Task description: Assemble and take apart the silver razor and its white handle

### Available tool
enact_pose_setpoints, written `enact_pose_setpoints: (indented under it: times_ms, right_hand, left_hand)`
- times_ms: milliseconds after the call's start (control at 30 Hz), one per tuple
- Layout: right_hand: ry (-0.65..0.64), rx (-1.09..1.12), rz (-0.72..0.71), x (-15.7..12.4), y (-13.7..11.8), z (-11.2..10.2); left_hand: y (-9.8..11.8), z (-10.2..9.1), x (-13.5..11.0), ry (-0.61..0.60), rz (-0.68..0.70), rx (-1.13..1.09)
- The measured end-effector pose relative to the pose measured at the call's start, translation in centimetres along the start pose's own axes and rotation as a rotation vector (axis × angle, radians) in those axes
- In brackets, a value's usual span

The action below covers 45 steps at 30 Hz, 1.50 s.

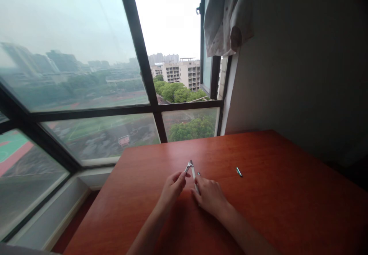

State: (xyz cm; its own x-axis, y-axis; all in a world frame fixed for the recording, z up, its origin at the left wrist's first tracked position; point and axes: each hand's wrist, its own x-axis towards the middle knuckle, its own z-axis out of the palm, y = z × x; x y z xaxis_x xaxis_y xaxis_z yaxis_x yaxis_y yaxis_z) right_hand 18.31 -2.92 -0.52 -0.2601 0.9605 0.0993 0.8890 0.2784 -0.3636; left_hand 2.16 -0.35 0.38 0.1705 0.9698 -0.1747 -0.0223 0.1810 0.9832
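Over the reddish-brown table [155, 170], my two hands are close together. My left hand [173, 186] is closed, pinching a small silver metal tool [187, 167] whose shiny head points up and right. That head touches, or almost touches, the upper part of a slim whitish stick-like piece [193, 173]; whether the two are joined I cannot tell. My right hand [211, 195] is closed around the lower part of the whitish piece. A small dark tip [199, 173] shows just above the right hand's fingers. To the right lies a short green, pen-like object [239, 171] with a dark end.
Beyond the table is a large window with dark frames [155, 109]; one pane [209, 71] on the right stands open. A curtain [224, 21] hangs bunched over it. A dark wall [287, 74] borders the right side, and a low ledge [69, 205] runs along the left.
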Motion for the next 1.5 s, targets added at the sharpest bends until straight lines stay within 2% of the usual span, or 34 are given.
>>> enact_pose_setpoints:
  times_ms: [167,333,500,600,700,933,1200,1367,1500]
  right_hand:
    - [0.015,-0.022,0.004,0.0,-0.4,0.2]
    - [0.045,0.058,-0.022,0.2,-0.2,1.0]
    - [0.179,0.325,0.031,0.9,1.1,1.1]
    - [0.262,0.501,0.034,1.3,2.0,0.1]
    - [0.278,0.613,0.045,1.3,2.9,-1.0]
    - [0.277,0.648,0.101,0.0,5.1,-1.0]
    - [0.289,0.768,0.020,-0.1,5.5,-0.9]
    - [0.266,0.766,-0.056,-0.2,5.1,-0.9]
    - [0.273,0.747,-0.056,-0.3,4.9,-1.1]
  left_hand:
    - [0.0,0.2,0.0,0.003,0.011,-0.007]
    - [-0.2,0.3,0.0,-0.018,0.038,0.006]
    - [-0.3,0.3,0.0,0.008,0.018,-0.044]
    - [-0.3,0.3,-0.1,-0.007,-0.001,-0.088]
    - [-0.3,0.5,-0.1,-0.052,-0.008,-0.102]
    - [-0.7,0.9,0.1,-0.077,0.073,-0.019]
    - [0.0,0.4,-0.2,0.072,0.273,0.237]
    - [-0.4,-0.1,0.2,0.081,0.243,0.199]
    - [-0.8,-0.3,0.3,0.084,0.207,0.138]
